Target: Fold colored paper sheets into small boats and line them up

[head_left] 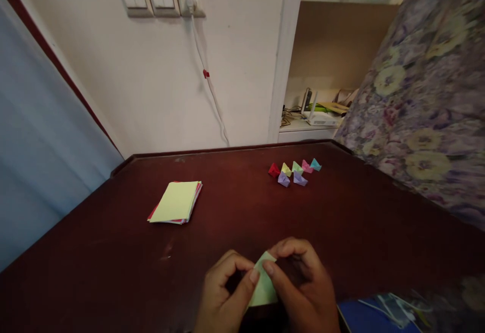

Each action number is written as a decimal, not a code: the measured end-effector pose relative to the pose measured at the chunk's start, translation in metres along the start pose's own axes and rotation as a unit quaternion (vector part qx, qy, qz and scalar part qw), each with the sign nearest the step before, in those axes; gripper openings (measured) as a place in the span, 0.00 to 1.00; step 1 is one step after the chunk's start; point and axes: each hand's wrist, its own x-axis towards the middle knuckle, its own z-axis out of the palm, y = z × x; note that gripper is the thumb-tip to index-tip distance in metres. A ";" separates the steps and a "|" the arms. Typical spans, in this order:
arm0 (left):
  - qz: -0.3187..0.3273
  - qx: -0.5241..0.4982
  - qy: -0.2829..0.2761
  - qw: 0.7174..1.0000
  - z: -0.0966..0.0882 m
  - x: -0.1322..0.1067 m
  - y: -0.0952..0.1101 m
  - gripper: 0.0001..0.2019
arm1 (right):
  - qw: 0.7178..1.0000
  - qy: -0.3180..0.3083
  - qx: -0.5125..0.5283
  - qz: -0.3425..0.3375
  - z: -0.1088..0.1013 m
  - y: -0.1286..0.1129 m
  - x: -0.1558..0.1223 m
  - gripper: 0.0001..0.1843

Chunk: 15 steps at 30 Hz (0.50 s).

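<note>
Left fingers (246,287), right fingers (281,278) closed on green paper (264,291)

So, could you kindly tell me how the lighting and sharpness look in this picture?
All in the head view: a faint glare spot on the dark red tabletop, left of the left hand; a soft shadow beside the white cord on the wall; deep shade below the green paper; the lower right corner looks smeared.

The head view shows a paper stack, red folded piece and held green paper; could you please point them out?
Paper stack (175,201), head view: its yellow top sheet.
Red folded piece (274,171), head view: its middle.
Green paper (264,290), head view: its lower half.
</note>
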 end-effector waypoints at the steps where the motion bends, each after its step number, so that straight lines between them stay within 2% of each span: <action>1: -0.016 -0.012 0.000 1.000 0.000 0.000 0.001 0.14 | 1.000 -0.002 0.005 0.017 -0.002 -0.001 0.001 0.08; 4: -0.052 -0.061 -0.016 0.997 -0.002 0.000 0.002 0.15 | 0.990 -0.014 0.072 0.122 -0.005 -0.002 0.008 0.10; 6: -0.063 -0.086 -0.028 0.994 -0.002 -0.001 0.000 0.16 | 0.969 -0.052 0.124 0.207 -0.004 -0.001 0.011 0.11; 8: -0.068 -0.095 -0.037 0.992 -0.003 -0.002 -0.002 0.17 | 0.947 -0.094 0.160 0.261 -0.004 0.001 0.013 0.11; 11: -0.083 -0.095 -0.037 0.991 -0.002 -0.004 -0.003 0.17 | 0.946 -0.128 0.162 0.251 -0.005 0.002 0.012 0.13; 15: -0.095 -0.084 -0.023 0.992 -0.003 -0.004 -0.004 0.15 | 0.975 -0.146 0.051 0.162 -0.008 -0.006 0.013 0.12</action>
